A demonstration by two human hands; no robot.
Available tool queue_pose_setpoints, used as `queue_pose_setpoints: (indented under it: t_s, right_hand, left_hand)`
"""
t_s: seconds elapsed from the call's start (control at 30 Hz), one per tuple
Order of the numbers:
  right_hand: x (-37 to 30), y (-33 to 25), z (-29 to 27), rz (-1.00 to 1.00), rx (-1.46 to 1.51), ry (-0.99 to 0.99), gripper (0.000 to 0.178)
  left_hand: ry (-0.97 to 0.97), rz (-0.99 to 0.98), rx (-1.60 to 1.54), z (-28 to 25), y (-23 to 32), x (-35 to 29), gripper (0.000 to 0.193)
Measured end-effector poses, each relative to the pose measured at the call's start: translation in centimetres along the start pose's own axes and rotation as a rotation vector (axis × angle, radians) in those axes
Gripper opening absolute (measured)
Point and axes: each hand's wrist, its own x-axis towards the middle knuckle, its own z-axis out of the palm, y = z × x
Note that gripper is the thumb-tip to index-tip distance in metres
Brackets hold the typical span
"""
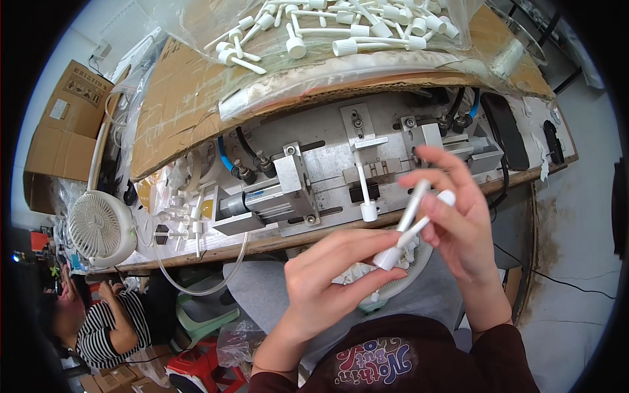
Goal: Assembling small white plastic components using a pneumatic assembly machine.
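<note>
In front of my lap, my left hand (pixel 334 268) pinches a ridged white cap (pixel 388 258) between thumb and fingers. Two slim white sticks (pixel 413 208) rise from beside that cap toward my right hand (pixel 458 223). The thumb and fingers of my right hand close around the nearer stick, while its other fingers are raised and slightly blurred. Whether both sticks join the cap I cannot tell. Just beyond my hands, a white capped stick (pixel 362 180) lies in the metal fixture (pixel 327 190), its cap toward me.
Many white capped sticks (pixel 347 19) lie on plastic film over cardboard (pixel 177 111) at the back. Air cylinders (pixel 262 196) flank the fixture. A small fan (pixel 101 226) and more capped sticks stand left. A bowl (pixel 419 259) of white pieces sits under my hands. Another person (pixel 111 321) sits at lower left.
</note>
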Motion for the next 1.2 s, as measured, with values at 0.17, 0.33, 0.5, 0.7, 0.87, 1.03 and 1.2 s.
queue_pose_setpoints:
  t_s: [0.17,0.33,0.5,0.7,0.87,1.03,1.2]
  right_hand:
    - [0.0,0.2,-2.6,-0.245,-0.150,0.006,0.033]
    - [0.2,0.2,-3.6,-0.337,-0.110,-0.091,0.031]
    - [-0.6,-1.3,-2.2,-0.416,-0.122,-0.127,0.052]
    - [-1.7,-1.4,-1.6,-0.405,-0.334,-0.038,0.036]
    - [-1.0,-0.9,-2.0,-0.582,-0.758,-0.292,0.031]
    - [-0.3,1.5,-1.4,-0.801,-1.376,-0.313,0.030]
    - [0.8,2.8,-0.1,-0.981,-1.657,-0.370,0.023]
  left_hand:
    - [0.142,0.027,0.295,1.2,-1.7,-0.4,0.039]
    - [0.041,0.171,0.695,1.9,-3.1,0.5,0.032]
    - [-0.035,0.196,0.741,1.4,-2.9,1.6,0.033]
    - [-0.048,0.156,0.731,0.8,-2.7,1.7,0.034]
    - [0.095,0.183,0.436,-2.5,-0.6,6.4,0.026]
    - [0.254,0.480,0.697,-4.7,-1.2,14.4,0.021]
    - [0.114,0.351,0.741,-3.0,-2.6,18.5,0.022]
